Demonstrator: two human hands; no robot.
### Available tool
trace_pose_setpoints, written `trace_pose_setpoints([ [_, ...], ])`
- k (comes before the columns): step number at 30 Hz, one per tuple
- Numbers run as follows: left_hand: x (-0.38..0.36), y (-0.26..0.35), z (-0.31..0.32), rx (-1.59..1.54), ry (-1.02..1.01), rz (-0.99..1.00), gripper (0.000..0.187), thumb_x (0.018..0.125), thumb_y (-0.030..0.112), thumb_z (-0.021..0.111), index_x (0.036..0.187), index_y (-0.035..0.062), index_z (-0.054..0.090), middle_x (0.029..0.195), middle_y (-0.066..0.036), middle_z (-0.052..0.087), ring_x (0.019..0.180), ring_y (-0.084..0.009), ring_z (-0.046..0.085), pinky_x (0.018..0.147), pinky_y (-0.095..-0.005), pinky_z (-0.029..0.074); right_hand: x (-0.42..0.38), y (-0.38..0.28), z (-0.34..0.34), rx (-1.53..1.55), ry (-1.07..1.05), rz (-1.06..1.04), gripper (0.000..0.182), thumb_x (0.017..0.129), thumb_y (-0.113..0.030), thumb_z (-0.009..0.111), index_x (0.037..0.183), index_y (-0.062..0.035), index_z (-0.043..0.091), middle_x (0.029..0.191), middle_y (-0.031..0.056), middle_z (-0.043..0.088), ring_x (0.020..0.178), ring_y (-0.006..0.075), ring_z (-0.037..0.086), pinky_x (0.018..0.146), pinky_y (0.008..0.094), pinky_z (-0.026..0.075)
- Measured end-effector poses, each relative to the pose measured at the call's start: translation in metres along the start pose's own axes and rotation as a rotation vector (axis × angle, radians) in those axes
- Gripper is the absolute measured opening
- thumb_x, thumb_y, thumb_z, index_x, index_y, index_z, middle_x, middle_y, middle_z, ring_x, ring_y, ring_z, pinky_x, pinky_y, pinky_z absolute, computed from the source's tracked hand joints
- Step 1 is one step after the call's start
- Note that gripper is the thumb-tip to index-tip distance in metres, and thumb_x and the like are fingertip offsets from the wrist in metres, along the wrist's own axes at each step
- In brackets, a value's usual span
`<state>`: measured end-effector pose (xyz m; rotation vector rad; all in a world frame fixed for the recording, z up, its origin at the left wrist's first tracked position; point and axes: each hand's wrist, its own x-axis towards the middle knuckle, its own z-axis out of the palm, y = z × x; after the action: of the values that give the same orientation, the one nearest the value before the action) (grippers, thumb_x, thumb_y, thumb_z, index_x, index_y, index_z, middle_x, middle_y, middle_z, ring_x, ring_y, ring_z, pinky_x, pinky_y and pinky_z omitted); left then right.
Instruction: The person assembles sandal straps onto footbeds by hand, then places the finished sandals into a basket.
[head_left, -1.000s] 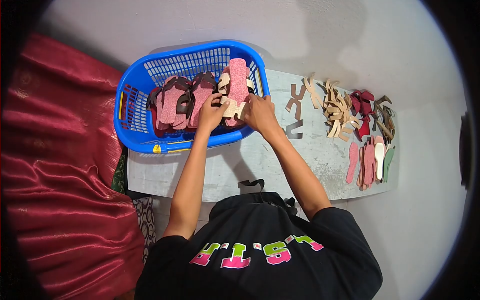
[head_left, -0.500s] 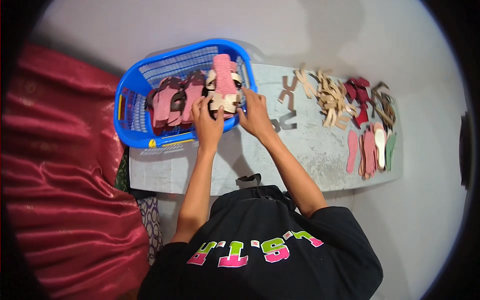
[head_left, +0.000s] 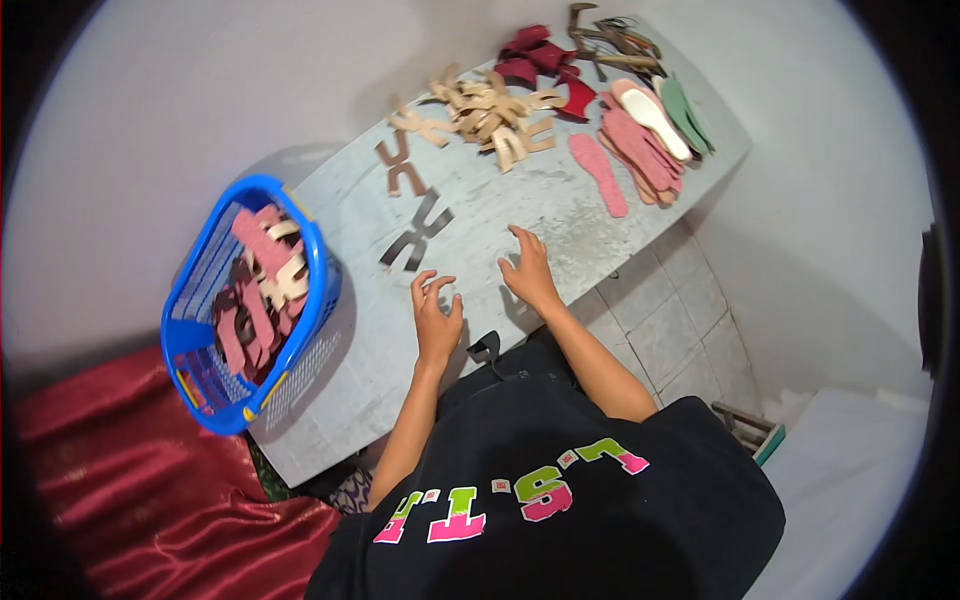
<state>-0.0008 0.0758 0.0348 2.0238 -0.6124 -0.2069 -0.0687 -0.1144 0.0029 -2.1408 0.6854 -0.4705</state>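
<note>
My left hand point(head_left: 437, 315) is over the near part of the grey table point(head_left: 350, 375), fingers apart and holding nothing. Just below a dark strap piece point(head_left: 418, 230) and a brown strap piece point(head_left: 402, 163), it is the hand nearer to them. To its right, my right hand point(head_left: 528, 268) is open and empty, its fingers spread above the tabletop. A pink insole point(head_left: 599, 175) lies up and to the right of it. Pink sandals point(head_left: 262, 240) with cream and dark straps fill part of the blue basket point(head_left: 318, 265) at the left.
Beige straps point(head_left: 490, 112) are piled at the upper middle, with maroon straps point(head_left: 535, 55) and brown straps point(head_left: 625, 48) beyond. Stacked pink insoles point(head_left: 640, 150), a white one and green insoles point(head_left: 683, 112) lie at the right end. Red shiny cloth point(head_left: 130, 450) hangs at the lower left.
Both hands have let go of the cream-strapped sandal, left in the basket, and moved away to the right over the table. The view has turned, so the table now slants.
</note>
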Motion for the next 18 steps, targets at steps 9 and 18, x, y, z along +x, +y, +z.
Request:
trace_pose_setpoints([
  [9,0.099,0.030,0.155,0.013,-0.423,0.007,0.026,0.082,0.008,0.068,0.108,0.0094,0.064,0.123,-0.011,0.051,0.103,-0.0266,0.058,0.085,-0.0384,0.050,0.029,0.127,-0.112,-0.085,0.094,0.210,0.061,0.076,-0.007,0.070,0.132,-0.0049,0.047,0.131,0.0192,0.049,0.120,0.0404,0.045,0.102,0.0459,0.039],
  [18,0.228,0.060,0.325,0.087,-0.562,0.202,0.038,0.078,0.008,0.069,0.115,0.0060,0.059,0.124,-0.016,0.052,0.112,-0.0347,0.056,0.095,-0.0386,0.047,0.103,0.219,-0.181,-0.171,0.053,0.128,0.063,0.069,-0.002,0.073,0.128,0.0000,0.050,0.129,0.0191,0.049,0.118,0.0398,0.045,0.102,0.0455,0.038],
])
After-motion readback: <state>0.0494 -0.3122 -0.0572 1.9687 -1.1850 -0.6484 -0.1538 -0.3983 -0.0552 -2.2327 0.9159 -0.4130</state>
